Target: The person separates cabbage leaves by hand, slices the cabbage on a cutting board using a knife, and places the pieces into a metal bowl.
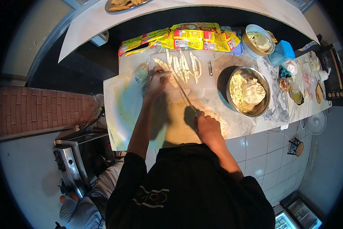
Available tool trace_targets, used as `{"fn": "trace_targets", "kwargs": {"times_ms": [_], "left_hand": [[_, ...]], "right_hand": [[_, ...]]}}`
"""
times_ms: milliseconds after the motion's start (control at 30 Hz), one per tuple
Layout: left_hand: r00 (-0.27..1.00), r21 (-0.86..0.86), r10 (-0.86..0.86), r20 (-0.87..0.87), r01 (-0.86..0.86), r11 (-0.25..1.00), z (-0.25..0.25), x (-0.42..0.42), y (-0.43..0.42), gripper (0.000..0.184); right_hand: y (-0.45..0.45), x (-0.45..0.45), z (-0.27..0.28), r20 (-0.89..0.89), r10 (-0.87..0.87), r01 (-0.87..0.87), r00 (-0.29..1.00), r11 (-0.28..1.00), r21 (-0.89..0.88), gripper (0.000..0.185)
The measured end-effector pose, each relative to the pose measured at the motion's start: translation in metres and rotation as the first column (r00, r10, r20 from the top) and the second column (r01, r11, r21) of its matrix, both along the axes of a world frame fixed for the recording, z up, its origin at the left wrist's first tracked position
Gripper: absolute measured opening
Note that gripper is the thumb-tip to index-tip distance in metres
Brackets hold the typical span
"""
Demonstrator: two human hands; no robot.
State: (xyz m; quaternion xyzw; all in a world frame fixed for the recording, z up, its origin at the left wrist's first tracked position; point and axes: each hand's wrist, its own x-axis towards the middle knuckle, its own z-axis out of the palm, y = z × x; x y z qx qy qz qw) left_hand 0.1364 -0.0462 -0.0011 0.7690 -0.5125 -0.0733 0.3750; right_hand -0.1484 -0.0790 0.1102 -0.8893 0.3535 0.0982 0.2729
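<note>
My right hand (208,128) is closed round the handle of a long knife (186,98), its blade slanting up and left to the pale strips. Bent over the left end of the strips, my left hand (156,81) presses on a pale strip (173,81) beside the blade tip; its fingers are bent and partly hidden. More long pale strips (183,65) lie side by side on a whitish board (206,78). To the right stands a steel bowl (268,91) with chopped pale pieces (238,89) and a whitish lump (253,92).
Yellow-red packets (194,39) line the back of the table (118,110). At the right are a bowl (270,47), a blue container (282,52) and small bags. A plate of fried food (122,4) sits on the upper ledge. Another person (83,206) is at the lower left.
</note>
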Motion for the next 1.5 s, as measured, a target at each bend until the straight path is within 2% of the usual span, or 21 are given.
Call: {"fn": "trace_targets", "kwargs": {"times_ms": [33, 133, 233, 333, 467, 500, 533, 733, 933, 1067, 1267, 1333, 1433, 1500], "left_hand": [[1.000, 0.041, -0.003, -0.009, 0.003, 0.999, 0.001, -0.002, 0.000, 0.030], [0.999, -0.002, 0.021, -0.041, -0.021, 1.000, -0.012, 0.001, -0.001, 0.023], [0.993, -0.003, -0.018, -0.113, 0.018, 1.000, -0.007, 0.002, -0.002, 0.022], [0.994, -0.021, -0.032, -0.107, 0.030, 0.999, 0.001, 0.001, -0.001, 0.026], [0.991, 0.022, 0.028, -0.134, -0.026, 0.999, 0.003, 0.002, -0.003, 0.029], [0.983, 0.002, 0.009, -0.185, -0.008, 1.000, 0.004, 0.003, -0.004, 0.028], [0.972, -0.019, -0.012, -0.235, 0.008, 1.000, 0.003, 0.004, -0.004, 0.027], [0.941, -0.027, -0.040, -0.336, 0.032, 0.999, -0.007, 0.011, -0.008, 0.026], [0.952, 0.015, 0.018, -0.305, -0.014, 1.000, 0.001, 0.007, -0.008, 0.020], [0.945, -0.025, -0.028, -0.325, 0.021, 0.999, -0.011, 0.014, -0.008, 0.016], [0.942, 0.029, 0.047, -0.333, -0.040, 0.999, -0.013, 0.013, -0.008, 0.011], [0.957, 0.015, 0.051, -0.284, -0.048, 0.999, -0.018, 0.017, -0.008, 0.010], [0.938, -0.040, -0.048, -0.342, 0.037, 0.999, -0.023, 0.023, -0.008, 0.010], [0.935, -0.057, -0.039, -0.353, 0.020, 0.998, -0.026, 0.022, -0.010, 0.010]], "right_hand": [[0.001, 0.001, 0.000, 0.025, 0.026, -0.026, 0.999, 1.000, 0.007, 0.029], [0.006, 0.010, -0.014, 0.017, -0.003, 0.003, 1.000, 1.000, -0.008, 0.028], [0.007, 0.017, -0.021, 0.056, 0.004, -0.002, 0.998, 1.000, -0.029, 0.028], [0.006, 0.024, -0.025, 0.052, -0.011, 0.014, 0.999, 0.998, -0.061, 0.028], [0.003, 0.029, -0.021, 0.070, 0.000, 0.006, 0.998, 0.997, -0.083, 0.029], [0.001, 0.032, -0.012, 0.007, 0.026, -0.026, 1.000, 0.998, -0.058, 0.025], [0.000, 0.034, -0.007, -0.056, 0.054, -0.056, 0.997, 0.998, -0.030, 0.030], [0.001, 0.037, -0.011, -0.085, 0.049, -0.054, 0.995, 0.997, -0.053, 0.033], [-0.001, 0.037, -0.014, -0.139, 0.082, -0.094, 0.987, 0.993, -0.078, 0.037], [-0.006, 0.035, -0.017, -0.166, 0.105, -0.124, 0.981, 0.987, -0.106, 0.037], [-0.009, 0.038, -0.016, -0.231, 0.078, -0.091, 0.970, 0.995, -0.045, 0.033], [-0.014, 0.041, -0.012, -0.201, 0.129, -0.149, 0.971, 0.984, -0.092, 0.031], [-0.017, 0.039, -0.012, -0.138, 0.148, -0.169, 0.979, 0.974, -0.154, 0.029], [-0.019, 0.037, -0.008, -0.187, 0.133, -0.156, 0.973, 0.981, -0.115, 0.029]]}}
